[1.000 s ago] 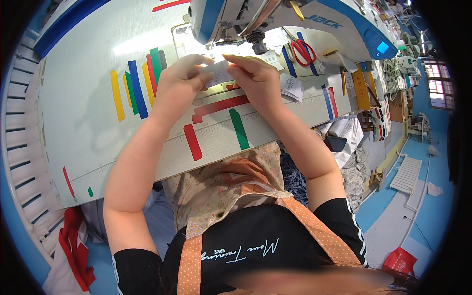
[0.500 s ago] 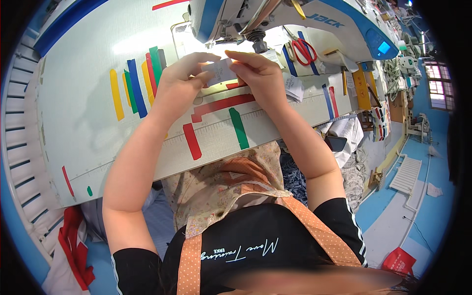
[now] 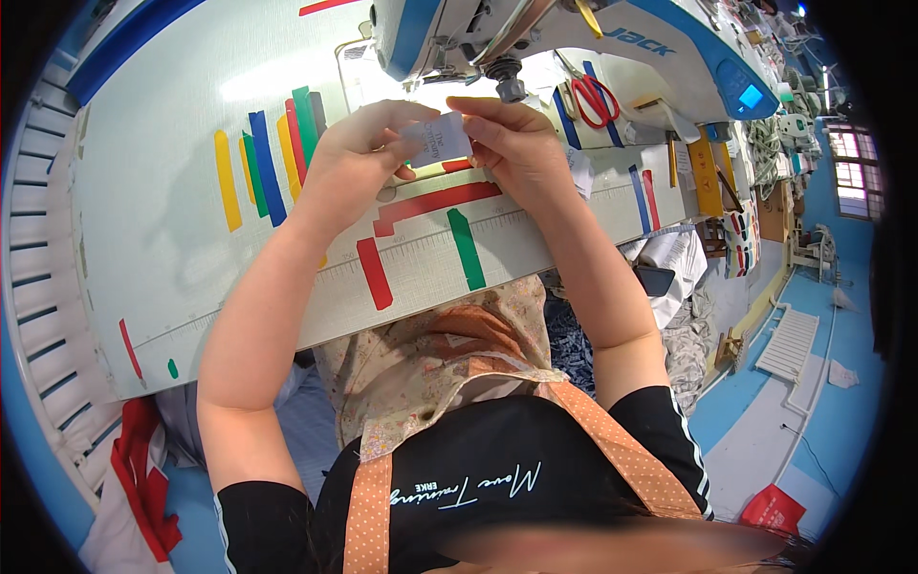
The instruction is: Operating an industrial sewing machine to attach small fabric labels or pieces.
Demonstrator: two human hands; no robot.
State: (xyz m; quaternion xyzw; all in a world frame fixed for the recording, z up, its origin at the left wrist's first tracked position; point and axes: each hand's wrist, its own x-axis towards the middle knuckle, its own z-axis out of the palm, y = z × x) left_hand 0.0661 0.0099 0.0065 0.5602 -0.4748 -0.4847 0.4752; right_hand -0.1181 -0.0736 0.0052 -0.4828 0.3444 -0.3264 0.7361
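Just in front of the sewing machine, a small white printed label [image 3: 446, 140] is held up over the table. My left hand [image 3: 368, 153] pinches its left side between thumb and fingers. At the label's right edge, my right hand [image 3: 521, 148] has its thumb and fingertips closed on it. More white labels [image 3: 580, 172] lie on the table beside my right wrist, partly covered by it. Above my hands, the white and blue sewing machine [image 3: 411, 38] overhangs the bright work area; its needle area is mostly hidden.
Red-handled scissors [image 3: 595, 101] lie right of the machine head. Coloured tape strips [image 3: 258, 167] mark the white table [image 3: 163, 277], which has a ruler scale along its near edge. A phone [image 3: 655, 280] rests on white cloth at the right. A white slatted rack [image 3: 43, 239] borders the left.
The label has shifted slightly right and more of its printed face shows. My right hand has moved a little right, its fingers now nearer the label's edge, covering more of the loose labels.
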